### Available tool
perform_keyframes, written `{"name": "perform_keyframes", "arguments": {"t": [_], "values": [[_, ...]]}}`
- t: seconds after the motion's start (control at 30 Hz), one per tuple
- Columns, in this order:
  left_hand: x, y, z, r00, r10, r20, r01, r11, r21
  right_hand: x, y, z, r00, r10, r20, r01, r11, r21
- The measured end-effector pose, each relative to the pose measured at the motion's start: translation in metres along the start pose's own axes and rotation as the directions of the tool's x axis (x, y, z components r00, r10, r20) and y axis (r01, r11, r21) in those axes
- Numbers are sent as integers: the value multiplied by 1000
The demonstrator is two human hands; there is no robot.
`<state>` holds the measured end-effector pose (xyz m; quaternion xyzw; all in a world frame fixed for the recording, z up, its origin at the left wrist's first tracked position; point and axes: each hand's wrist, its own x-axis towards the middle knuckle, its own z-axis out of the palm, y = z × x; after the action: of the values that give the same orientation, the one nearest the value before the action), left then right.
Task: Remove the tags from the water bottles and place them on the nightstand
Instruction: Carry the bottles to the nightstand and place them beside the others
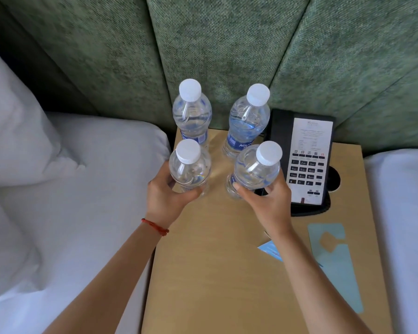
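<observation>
Headboard (227, 56): green padded panels rose along the far side, behind everything.
Left bed (82, 189): white sheet and pillows (15, 121) filled the left side.
Right bed (403, 213): a white edge showed at the right.
Nightstand (215, 273): the tan top stood between the two beds, and all four bottles were on it.
My left arm (121, 266): it reached in from the near left, with a red string (155, 227) round the wrist.
My right arm (311, 273): it reached in from the near right, across the nightstand.
Phone (307, 162): black, with a white card and keypad, it sat at the far right of the top, just right of the bottles.
Door hanger (336, 268): pale blue, it lay flat at the near right, near the phone.
Blue tag (270, 249): a small piece lay beside the hanger, partly under my right arm.
Far left bottle (192, 114): upright, white cap, blue label.
Far right bottle (249, 119): upright, white cap, blue label.
Near left bottle (190, 167): upright, white cap.
Near right bottle (256, 169): tilted a little, white cap, touching the phone's edge or just beside it; I could not tell which.
My left hand (164, 189): my fingers curled round the near left bottle.
My right hand (266, 201): my thumb and fingers gripped the near right bottle low on its body.
</observation>
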<state>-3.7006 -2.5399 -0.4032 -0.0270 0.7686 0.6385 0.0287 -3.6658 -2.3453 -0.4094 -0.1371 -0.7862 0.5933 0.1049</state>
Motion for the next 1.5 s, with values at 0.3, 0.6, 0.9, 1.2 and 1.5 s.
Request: {"name": "perform_keyframes", "arguments": {"t": [0.3,0.6,0.9,1.2,1.5], "values": [[3,-3,-3,999,25,41,-25,1000,-4,-1,5,-1,998,-7,55,5,999,43],[6,-18,0,1000,15,22,-18,992,124,-1,10,2,998,-14,68,9,997,76],[17,-17,-2,998,-14,67,11,999,39,5,11,17,994,-24,109,13,995,96],[15,-15,-6,996,-11,91,6,999,52,3,11,12,990,-21,143,13,998,59],[-9,-20,-15,991,-47,125,41,998,55,-19,16,1,989,8,146,-18,998,68]]}}
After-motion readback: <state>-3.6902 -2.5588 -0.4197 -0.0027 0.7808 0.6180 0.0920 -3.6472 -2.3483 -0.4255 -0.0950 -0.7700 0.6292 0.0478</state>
